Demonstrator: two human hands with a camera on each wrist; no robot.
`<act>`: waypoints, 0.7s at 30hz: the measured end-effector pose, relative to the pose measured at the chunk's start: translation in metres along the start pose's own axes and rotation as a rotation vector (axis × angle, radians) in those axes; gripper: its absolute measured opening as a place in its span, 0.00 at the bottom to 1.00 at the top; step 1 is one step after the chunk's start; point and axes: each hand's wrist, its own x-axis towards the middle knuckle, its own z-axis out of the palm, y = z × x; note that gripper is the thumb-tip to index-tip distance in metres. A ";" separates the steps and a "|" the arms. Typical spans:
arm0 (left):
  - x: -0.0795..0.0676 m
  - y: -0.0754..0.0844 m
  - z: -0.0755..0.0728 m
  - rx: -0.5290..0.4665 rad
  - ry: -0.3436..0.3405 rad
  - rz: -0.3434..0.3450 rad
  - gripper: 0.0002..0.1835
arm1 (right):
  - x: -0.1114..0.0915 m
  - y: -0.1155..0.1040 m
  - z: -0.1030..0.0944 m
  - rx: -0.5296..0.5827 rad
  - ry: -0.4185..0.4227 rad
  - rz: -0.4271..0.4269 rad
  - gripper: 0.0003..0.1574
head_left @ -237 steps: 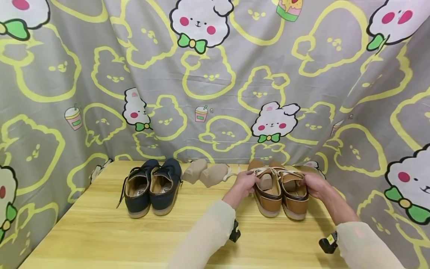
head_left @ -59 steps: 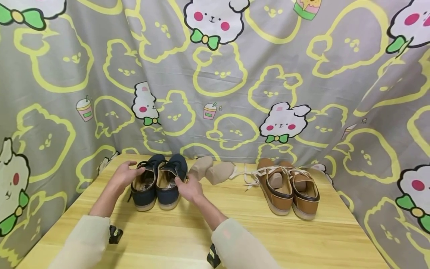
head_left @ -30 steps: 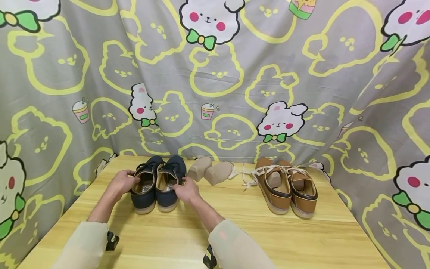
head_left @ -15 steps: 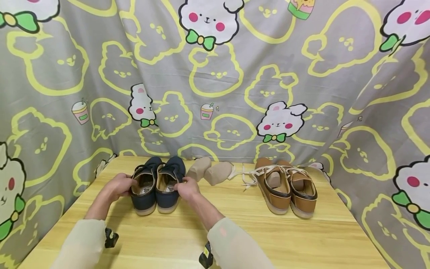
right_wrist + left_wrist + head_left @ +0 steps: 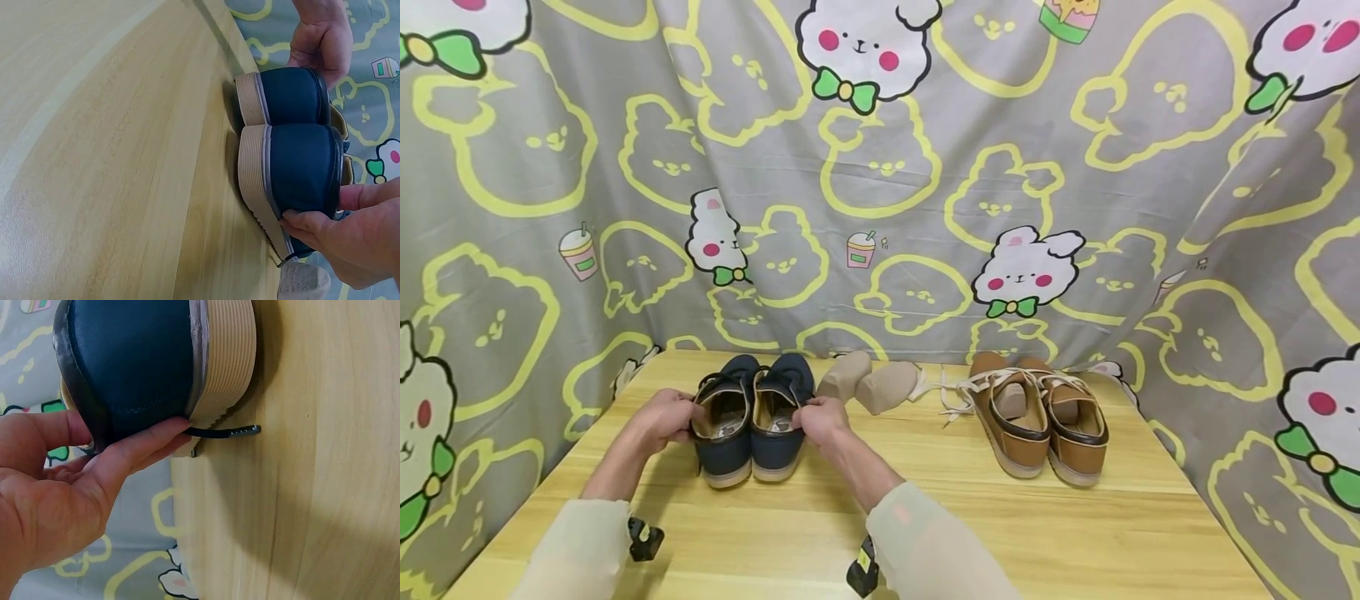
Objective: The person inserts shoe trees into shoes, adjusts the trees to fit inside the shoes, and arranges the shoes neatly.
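Note:
Two navy lace-up shoes stand side by side, heels toward me, at the left of the table in the head view. My left hand [image 5: 664, 417] grips the outer collar of the left shoe [image 5: 722, 454], thumb inside the opening and fingers along the outer side. On the right shoe [image 5: 775, 450], my right hand [image 5: 824, 421] pinches the outer collar in the same way, thumb in and fingers out. In the left wrist view a black lace [image 5: 225, 433] sticks out under the fingertips. The right wrist view shows both heels level and touching, soles on the wood.
Two beige shoe inserts [image 5: 887, 387] lie just right of the navy shoes. Farther right stands a pair of brown shoes [image 5: 1022, 450] with beige inserts inside and pale laces [image 5: 958, 400] trailing left. A patterned grey curtain [image 5: 880, 183] borders the wooden table [image 5: 1000, 533] behind.
Both hands were on the brown shoes at first and now hold the navy ones. Over the last second, the navy shoes have slid slightly toward me. The brown shoes' laces now trail left.

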 end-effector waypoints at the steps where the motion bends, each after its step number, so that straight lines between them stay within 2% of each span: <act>1: 0.000 0.001 0.000 0.000 -0.004 -0.001 0.06 | -0.001 -0.001 -0.001 0.009 0.001 0.004 0.36; 8: -0.005 0.013 -0.008 0.022 -0.040 0.025 0.13 | -0.004 -0.009 -0.005 0.006 0.000 -0.013 0.35; 13: -0.008 0.025 -0.010 0.015 -0.063 0.054 0.12 | -0.008 -0.020 -0.012 0.004 -0.019 -0.050 0.37; 21: -0.018 0.049 0.001 0.009 -0.081 0.081 0.17 | -0.021 -0.035 -0.035 0.039 -0.035 -0.095 0.37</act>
